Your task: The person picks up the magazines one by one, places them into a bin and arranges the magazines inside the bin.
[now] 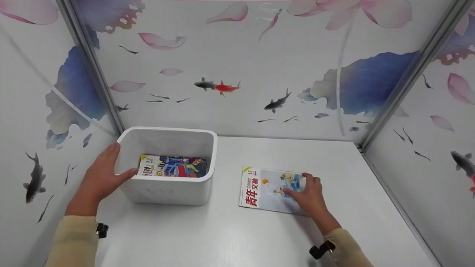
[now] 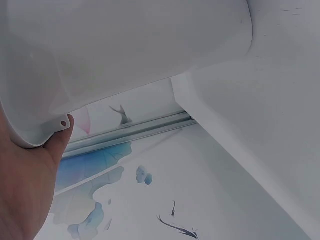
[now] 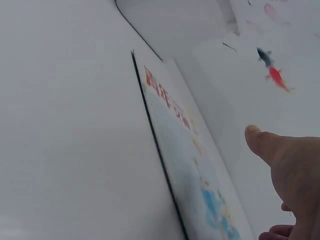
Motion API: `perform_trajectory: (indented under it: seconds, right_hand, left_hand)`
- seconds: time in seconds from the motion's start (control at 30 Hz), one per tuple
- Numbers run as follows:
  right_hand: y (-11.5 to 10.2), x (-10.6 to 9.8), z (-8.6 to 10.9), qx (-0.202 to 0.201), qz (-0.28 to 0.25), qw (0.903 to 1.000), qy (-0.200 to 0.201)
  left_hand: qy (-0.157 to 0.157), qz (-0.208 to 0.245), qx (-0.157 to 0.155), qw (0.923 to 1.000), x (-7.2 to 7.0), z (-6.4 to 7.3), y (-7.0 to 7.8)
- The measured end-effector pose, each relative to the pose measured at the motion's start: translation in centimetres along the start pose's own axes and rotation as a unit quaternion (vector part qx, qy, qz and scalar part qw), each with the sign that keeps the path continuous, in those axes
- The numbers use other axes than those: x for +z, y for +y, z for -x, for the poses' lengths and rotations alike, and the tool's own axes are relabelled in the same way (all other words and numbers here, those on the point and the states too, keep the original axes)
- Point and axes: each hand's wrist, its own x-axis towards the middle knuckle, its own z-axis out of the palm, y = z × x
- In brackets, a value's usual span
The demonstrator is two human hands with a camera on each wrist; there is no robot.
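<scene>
A white plastic bin (image 1: 170, 191) stands on the left of the table, and my left hand (image 1: 102, 174) holds its rim at the near left corner. In the left wrist view the hand (image 2: 30, 180) lies against the bin's rim beside a small holed tab. Inside the bin lies a magazine (image 1: 178, 167) with a colourful cover. To the right, another magazine (image 1: 271, 189) with red characters and a blue beach picture lies flat on the table. Over its right side is my right hand (image 1: 311, 193), thumb spread apart from the fingers; the right wrist view shows the thumb (image 3: 267, 145) off the cover.
The white table (image 1: 222, 237) is bounded by a back wall (image 1: 237, 55) and side walls printed with fish and petals. Metal posts (image 1: 92, 70) stand at the corners. A dark band clip (image 1: 322, 250) sits on the right sleeve, another (image 1: 102, 230) on the left.
</scene>
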Motion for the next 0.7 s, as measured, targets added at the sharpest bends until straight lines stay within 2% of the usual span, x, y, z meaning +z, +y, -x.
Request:
perform_trajectory:
  seconds: [0.17,0.37,0.7]
  right_hand:
    - [2.5,-1.3,1.0,0.029,0.031,0.9991,0.008]
    - [3.1,-2.0,2.0,0.07,0.039,0.9967,-0.01]
    - [3.6,-0.9,1.8,0.076,0.058,0.995,-0.029]
  left_hand:
    - [0.001,0.001,0.001,1.0,-0.1,-0.1,0.1]
    - [0.001,-0.004,0.0,1.0,-0.2,-0.1,0.1]
    - [0.002,-0.013,0.0,0.9999,0.1,0.0,-0.2]
